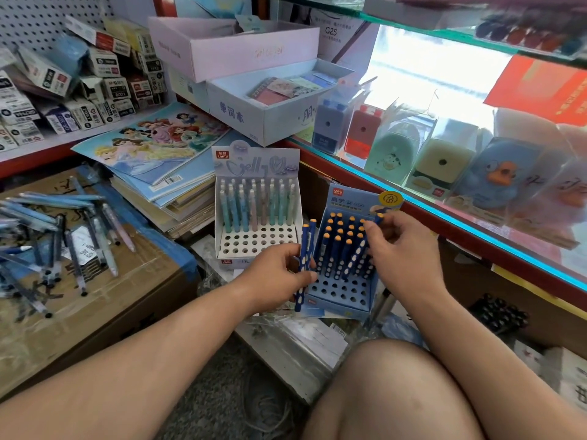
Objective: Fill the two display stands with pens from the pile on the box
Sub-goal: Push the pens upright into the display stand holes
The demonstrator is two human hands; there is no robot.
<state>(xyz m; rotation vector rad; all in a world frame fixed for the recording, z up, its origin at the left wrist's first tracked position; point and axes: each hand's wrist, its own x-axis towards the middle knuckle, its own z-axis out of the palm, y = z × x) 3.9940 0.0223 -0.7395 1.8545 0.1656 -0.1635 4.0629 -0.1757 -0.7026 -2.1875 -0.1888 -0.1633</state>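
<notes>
A: Which step is in hand?

B: The blue stand is being filled. Its back rows are taken up by orange-capped pens, while the front rows of holes are seen bare. Two blue pens are held upright in the curled grip of the left hand, just beside the stand's left edge. A single pen appears to be pinched near its cap in the narrow grip of the right hand, over the back right corner.

A: And the other stand?

B: The white stand is set just behind and to the left. Pastel pens are stood in its back rows and its front holes are open. The task is judged to be about half done.

A: What is called for next?

B: The single pen should be lined up over a free hole and lowered straight, so that the close-packed neighbours are not knocked. One of the two blue pens can then be passed across. More stock must be fetched from the pile on the box, well apart to the left.

A: What is found around, and in the way?

B: A stack of books is pressed against the white stand's left side, and a glass case runs close along the right. Plastic wrapping is strewn under the stands, so a slide is thought possible. A raised knee crowds the near side. The loose pens in the pile are crossed over one another, so sorting may be needed.
</notes>
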